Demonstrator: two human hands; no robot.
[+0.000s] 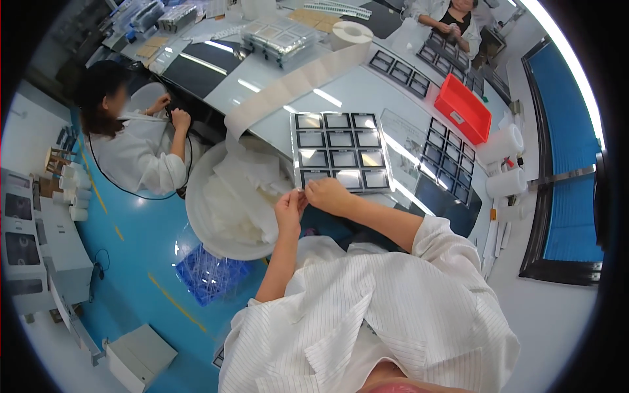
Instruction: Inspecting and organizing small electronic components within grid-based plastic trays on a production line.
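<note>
A clear tray (294,145) holding several black rectangular frames with pale centres lies on the table in front of me. Over its near left corner, my right hand (329,195) is closed, its fingertips pinched together. Just left of it, my left hand (288,208) is also closed, with its fingertips meeting those of the right. Whatever small thing is between them is hidden by the fingers. Below and left of the tray stands a white round bin (194,204) full of crumpled pale paper strips. A wide paper strip (295,84) runs across the table into it.
The strip comes off a white roll (352,34). A red bin (462,110) and another tray of frames (448,157) lie to the right. One co-worker (134,147) sits at left, another (452,26) at the far right. A blue crate (211,272) stands on the floor.
</note>
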